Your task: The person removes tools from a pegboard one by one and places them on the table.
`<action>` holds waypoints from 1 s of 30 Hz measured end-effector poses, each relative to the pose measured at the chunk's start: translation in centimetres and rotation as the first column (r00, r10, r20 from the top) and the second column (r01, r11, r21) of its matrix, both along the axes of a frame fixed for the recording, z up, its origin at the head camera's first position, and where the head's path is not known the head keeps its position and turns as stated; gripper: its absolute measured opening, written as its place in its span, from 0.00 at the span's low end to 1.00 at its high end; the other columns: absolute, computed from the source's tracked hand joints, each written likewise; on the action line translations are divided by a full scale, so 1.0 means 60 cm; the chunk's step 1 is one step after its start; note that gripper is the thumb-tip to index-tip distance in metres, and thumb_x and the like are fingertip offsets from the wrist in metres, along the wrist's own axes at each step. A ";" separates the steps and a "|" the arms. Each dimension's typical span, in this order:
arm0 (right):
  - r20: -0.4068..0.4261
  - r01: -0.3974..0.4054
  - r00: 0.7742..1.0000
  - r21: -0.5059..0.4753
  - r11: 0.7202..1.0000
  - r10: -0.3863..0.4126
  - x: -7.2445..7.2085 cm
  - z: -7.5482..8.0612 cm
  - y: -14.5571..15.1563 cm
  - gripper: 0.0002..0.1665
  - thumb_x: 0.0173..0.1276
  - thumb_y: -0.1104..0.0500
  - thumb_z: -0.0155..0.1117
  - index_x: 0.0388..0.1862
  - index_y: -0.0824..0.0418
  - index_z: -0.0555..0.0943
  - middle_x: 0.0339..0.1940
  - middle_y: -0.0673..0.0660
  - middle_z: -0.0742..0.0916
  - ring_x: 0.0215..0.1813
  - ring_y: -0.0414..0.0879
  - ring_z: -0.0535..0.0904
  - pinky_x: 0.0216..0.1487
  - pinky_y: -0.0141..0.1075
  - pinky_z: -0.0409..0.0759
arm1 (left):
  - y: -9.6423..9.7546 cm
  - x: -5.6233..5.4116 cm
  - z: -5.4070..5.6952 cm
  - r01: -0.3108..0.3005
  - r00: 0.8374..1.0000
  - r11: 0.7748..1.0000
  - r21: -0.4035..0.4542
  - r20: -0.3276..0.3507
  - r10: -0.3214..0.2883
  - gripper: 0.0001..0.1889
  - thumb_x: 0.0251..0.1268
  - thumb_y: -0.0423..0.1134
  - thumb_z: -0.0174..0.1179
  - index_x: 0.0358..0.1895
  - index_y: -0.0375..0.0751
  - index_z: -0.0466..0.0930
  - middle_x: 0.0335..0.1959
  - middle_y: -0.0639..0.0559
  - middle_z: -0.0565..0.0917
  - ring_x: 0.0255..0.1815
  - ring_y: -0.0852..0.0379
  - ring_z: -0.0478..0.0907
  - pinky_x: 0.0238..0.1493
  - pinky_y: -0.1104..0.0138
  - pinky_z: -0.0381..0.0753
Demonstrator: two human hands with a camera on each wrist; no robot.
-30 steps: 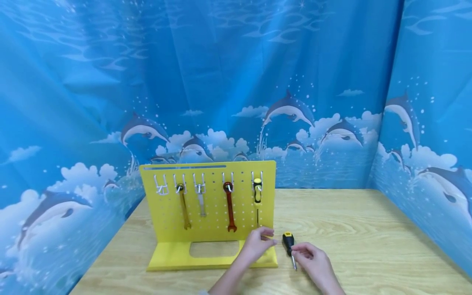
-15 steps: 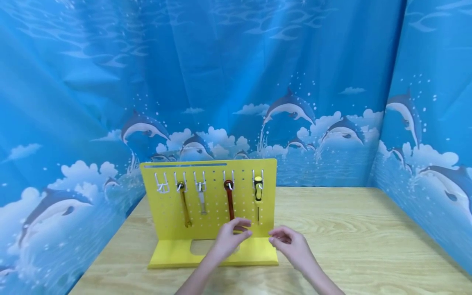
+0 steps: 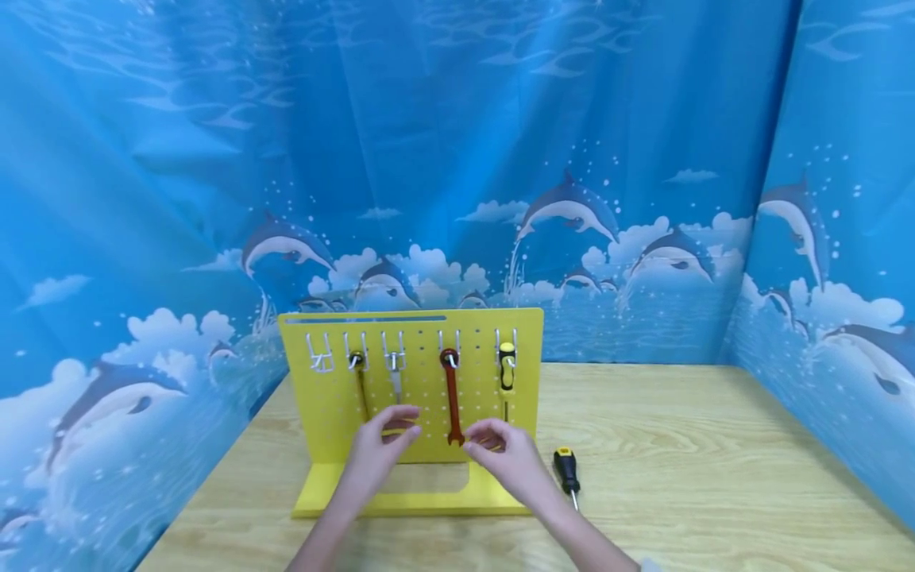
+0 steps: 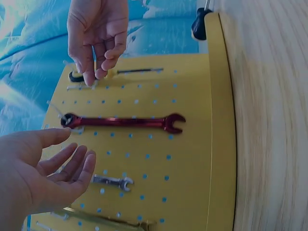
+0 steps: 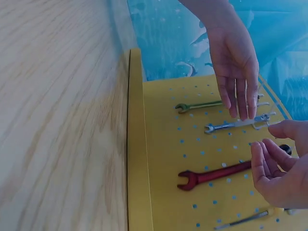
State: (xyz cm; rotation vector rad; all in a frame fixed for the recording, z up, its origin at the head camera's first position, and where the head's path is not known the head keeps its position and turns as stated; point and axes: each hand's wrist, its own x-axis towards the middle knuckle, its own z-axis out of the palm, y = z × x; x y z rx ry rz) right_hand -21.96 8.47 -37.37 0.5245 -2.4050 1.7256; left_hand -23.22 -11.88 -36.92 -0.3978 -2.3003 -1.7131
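My left hand hovers with loosely bent fingers in front of the pegboard, overlapping the small silver wrench and the gold wrench in the head view. Nothing is between its fingers. My right hand, also holding nothing, has its fingertips beside the lower end of the red wrench. That wrench hangs by its ring end from a hook. A yellow-and-black screwdriver hangs further right, its shaft tip hidden behind the right hand.
A black screwdriver with a yellow cap lies on the wooden table, right of the yellow board. At the board's left, a wire hook carries no tool. A blue dolphin-print curtain encloses the back and sides.
Both hands have moved left across the front of the board. The right hand has left the black screwdriver, which still lies on the table. The hanging tools have stayed in place.
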 end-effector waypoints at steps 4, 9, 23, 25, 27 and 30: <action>-0.025 -0.049 0.999 -0.029 0.998 0.048 -0.009 -0.001 -0.036 0.13 0.58 0.61 0.66 0.40 0.67 0.80 0.32 0.52 0.83 0.35 0.45 0.77 0.38 0.33 0.77 | -0.026 -0.004 0.005 -0.131 0.991 0.991 0.010 0.016 0.131 0.14 0.58 0.28 0.60 0.48 0.31 0.76 0.45 0.40 0.80 0.45 0.49 0.76 0.46 0.69 0.76; -0.033 -0.078 0.997 -0.059 0.995 0.076 -0.027 -0.008 -0.079 0.12 0.57 0.65 0.65 0.40 0.67 0.80 0.33 0.53 0.83 0.35 0.46 0.78 0.38 0.31 0.77 | -0.046 -0.016 0.003 -0.268 0.963 0.960 0.078 -0.005 0.270 0.13 0.58 0.28 0.60 0.47 0.29 0.77 0.43 0.39 0.80 0.45 0.48 0.76 0.42 0.74 0.77; 0.037 -0.184 0.981 -0.150 0.971 0.191 -0.073 -0.037 -0.163 0.20 0.58 0.69 0.62 0.50 0.72 0.75 0.49 0.65 0.80 0.49 0.61 0.76 0.46 0.38 0.79 | -0.056 -0.066 -0.019 -0.440 0.868 0.865 0.241 -0.135 0.478 0.12 0.57 0.27 0.60 0.45 0.25 0.75 0.41 0.35 0.80 0.40 0.50 0.77 0.35 0.80 0.74; 0.037 -0.185 0.981 -0.137 0.973 0.191 -0.075 -0.039 -0.169 0.21 0.58 0.69 0.62 0.52 0.72 0.74 0.50 0.65 0.79 0.50 0.61 0.76 0.46 0.38 0.79 | -0.055 -0.070 -0.020 -0.440 0.865 0.868 0.229 -0.150 0.478 0.11 0.58 0.26 0.60 0.44 0.25 0.76 0.40 0.34 0.80 0.38 0.52 0.77 0.35 0.79 0.74; 0.021 -0.186 0.982 -0.103 0.977 0.189 -0.078 -0.041 -0.173 0.22 0.58 0.69 0.62 0.53 0.72 0.73 0.51 0.65 0.79 0.50 0.61 0.76 0.45 0.38 0.79 | -0.055 -0.072 -0.019 -0.444 0.863 0.871 0.211 -0.162 0.479 0.11 0.58 0.26 0.59 0.43 0.24 0.76 0.39 0.34 0.80 0.37 0.52 0.77 0.35 0.79 0.73; -0.010 -0.174 0.985 -0.022 0.985 0.173 -0.080 -0.049 -0.179 0.22 0.58 0.69 0.63 0.53 0.70 0.74 0.50 0.63 0.80 0.49 0.58 0.77 0.44 0.35 0.79 | -0.053 -0.073 -0.017 -0.440 0.869 0.875 0.202 -0.149 0.471 0.10 0.58 0.25 0.58 0.43 0.24 0.76 0.39 0.34 0.80 0.36 0.53 0.76 0.36 0.77 0.73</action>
